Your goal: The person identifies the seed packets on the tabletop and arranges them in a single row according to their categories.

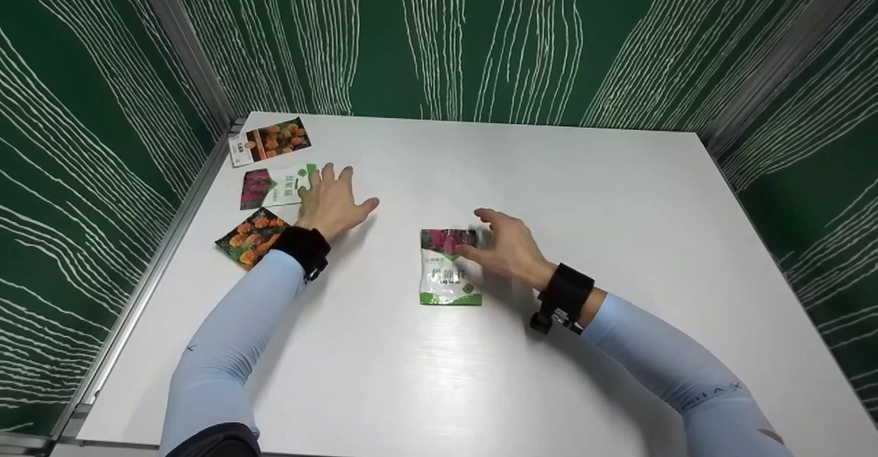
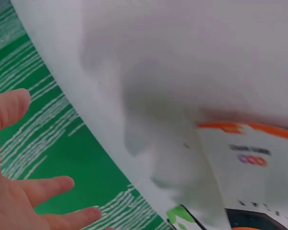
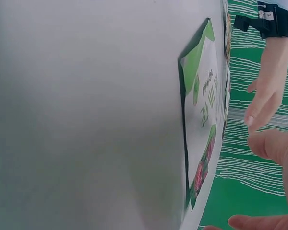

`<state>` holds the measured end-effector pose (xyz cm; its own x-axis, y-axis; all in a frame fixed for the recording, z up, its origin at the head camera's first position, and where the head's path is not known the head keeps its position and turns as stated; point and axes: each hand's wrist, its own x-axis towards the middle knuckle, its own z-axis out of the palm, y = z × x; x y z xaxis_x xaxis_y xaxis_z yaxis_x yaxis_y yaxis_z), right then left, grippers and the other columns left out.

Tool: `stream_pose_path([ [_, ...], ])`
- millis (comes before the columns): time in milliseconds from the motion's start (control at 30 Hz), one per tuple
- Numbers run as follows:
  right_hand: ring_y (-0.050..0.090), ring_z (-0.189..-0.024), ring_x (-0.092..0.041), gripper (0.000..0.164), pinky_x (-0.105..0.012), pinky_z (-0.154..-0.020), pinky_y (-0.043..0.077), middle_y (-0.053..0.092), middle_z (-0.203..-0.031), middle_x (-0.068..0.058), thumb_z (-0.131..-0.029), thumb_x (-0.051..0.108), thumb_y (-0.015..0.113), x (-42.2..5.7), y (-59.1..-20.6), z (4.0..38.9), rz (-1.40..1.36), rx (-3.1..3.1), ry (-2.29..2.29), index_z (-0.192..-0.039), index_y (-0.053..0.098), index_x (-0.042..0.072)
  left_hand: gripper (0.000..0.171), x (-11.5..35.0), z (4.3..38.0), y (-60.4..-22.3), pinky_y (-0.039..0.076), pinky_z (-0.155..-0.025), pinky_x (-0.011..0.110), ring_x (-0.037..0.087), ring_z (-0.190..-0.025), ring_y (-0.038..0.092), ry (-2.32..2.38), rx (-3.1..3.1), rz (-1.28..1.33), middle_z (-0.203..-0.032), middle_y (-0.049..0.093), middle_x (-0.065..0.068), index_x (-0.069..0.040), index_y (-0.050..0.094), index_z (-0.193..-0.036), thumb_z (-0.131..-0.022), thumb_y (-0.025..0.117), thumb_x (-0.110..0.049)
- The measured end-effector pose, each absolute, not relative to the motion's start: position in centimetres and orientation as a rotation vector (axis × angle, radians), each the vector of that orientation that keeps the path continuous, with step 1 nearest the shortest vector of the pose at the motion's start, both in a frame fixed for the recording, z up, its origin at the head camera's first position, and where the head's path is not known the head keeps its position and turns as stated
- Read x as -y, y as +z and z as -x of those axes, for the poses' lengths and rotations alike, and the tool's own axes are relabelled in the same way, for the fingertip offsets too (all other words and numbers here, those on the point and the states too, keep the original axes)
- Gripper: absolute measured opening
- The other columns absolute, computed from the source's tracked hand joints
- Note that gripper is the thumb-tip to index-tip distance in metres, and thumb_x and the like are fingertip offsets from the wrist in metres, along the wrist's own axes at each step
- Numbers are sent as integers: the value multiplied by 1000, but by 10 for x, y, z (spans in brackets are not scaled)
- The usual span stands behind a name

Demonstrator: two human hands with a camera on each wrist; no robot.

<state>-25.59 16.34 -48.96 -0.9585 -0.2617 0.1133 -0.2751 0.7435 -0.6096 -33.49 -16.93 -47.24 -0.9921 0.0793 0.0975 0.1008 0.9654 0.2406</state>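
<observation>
We see a left hand [image 1: 333, 203] with its fingers spread wide, holding nothing, covering the right end of a pink-flower seed packet [image 1: 257, 189] in the head view. One marigold packet [image 1: 278, 139] lies behind that packet and another [image 1: 248, 239] in front, partly under the wrist. We see a right hand [image 1: 511, 244], fingers loosely bent, holding nothing, just above a second pink-flower packet [image 1: 446, 275] lying mid-desk [image 1: 425, 375].

Head view facing forward and down over table [image 1: 583, 182], close wrist views, head-right sharing middle packet [image 1: 446, 275]
</observation>
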Motion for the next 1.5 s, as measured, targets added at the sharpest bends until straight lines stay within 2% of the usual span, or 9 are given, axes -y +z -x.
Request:
stream_pose_path([
  [367, 58, -118, -34, 80, -46, -98, 47, 58, -135, -15, -78, 49, 78, -166, -493, 255, -451, 2908, 1018, -140, 50, 7, 87, 195, 345, -477, 33, -93, 75, 53, -131, 31, -373, 3011, 23, -147, 32, 32, -4, 40, -147, -85, 61, -62],
  [633, 59, -117, -32, 79, -47, -98, 47, 58, -136, -15, -79, 47, 78, -168, -495, 254, -499, 2893, 1020, -141, 49, 6, 90, 208, 354, -475, 28, -94, 79, 55, -131, 30, -359, 3038, -61, -146, 31, 34, -4, 38, -149, -85, 57, -65],
  [800, 58, -118, -33, 80, -47, -99, 46, 58, -136, -14, -78, 50, 78, -170, -494, 254, -481, 2900, 1004, -140, 50, 8, 89, 216, 361, -472, 33, -91, 77, 55, -128, 31, -369, 3052, -96, -142, 34, 35, -3, 38, -147, -86, 55, -65],
  [1133, 56, -122, -33, 80, -47, -102, 44, 59, -136, -13, -78, 49, 78, -166, -495, 252, -468, 2914, 1001, -141, 50, 9, 93, 236, 368, -461, 31, -95, 77, 60, -134, 22, -472, 3104, -200, -148, 23, 39, 0, 28, -152, -89, 51, -64],
  [1500, 58, -118, -32, 80, -46, -98, 47, 60, -135, -12, -79, 52, 77, -164, -492, 250, -491, 2918, 1034, -140, 51, 8, 88, 245, 375, -463, 32, -97, 73, 57, -129, 29, -594, 3090, -280, -145, 28, 39, 3, 32, -150, -89, 56, -56],
])
